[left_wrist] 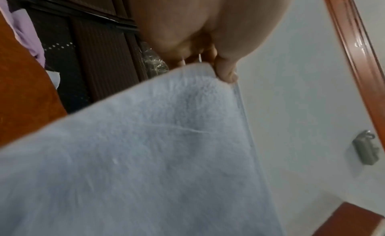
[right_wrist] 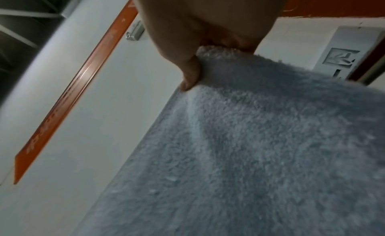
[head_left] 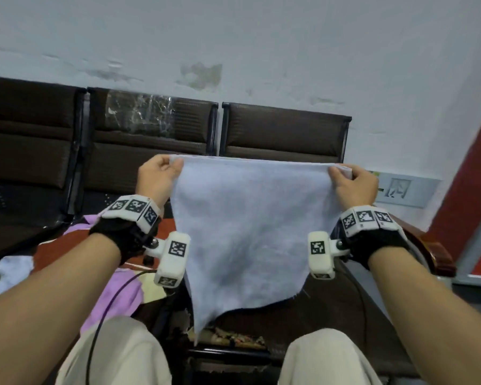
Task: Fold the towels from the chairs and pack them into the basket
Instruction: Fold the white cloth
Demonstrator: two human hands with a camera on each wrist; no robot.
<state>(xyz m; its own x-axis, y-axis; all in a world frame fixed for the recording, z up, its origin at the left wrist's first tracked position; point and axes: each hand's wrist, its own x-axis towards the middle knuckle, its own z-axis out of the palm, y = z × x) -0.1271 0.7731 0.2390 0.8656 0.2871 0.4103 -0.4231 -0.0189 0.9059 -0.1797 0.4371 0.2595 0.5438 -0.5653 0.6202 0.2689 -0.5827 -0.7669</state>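
A pale blue towel (head_left: 247,232) hangs in the air in front of me, stretched flat along its top edge and tapering to a point near my knees. My left hand (head_left: 161,173) pinches its top left corner and my right hand (head_left: 350,180) pinches the top right corner. In the left wrist view the thumb presses the towel (left_wrist: 145,157) against the curled fingers (left_wrist: 226,69). The right wrist view shows the towel (right_wrist: 260,149) gripped the same way by my right hand (right_wrist: 198,58). No basket is in view.
A row of dark brown chairs (head_left: 283,132) stands against a pale wall. On the seat at my left lie purple, red and cream cloths (head_left: 117,290) and another pale blue towel (head_left: 11,270). A red door frame (head_left: 472,190) is at the right.
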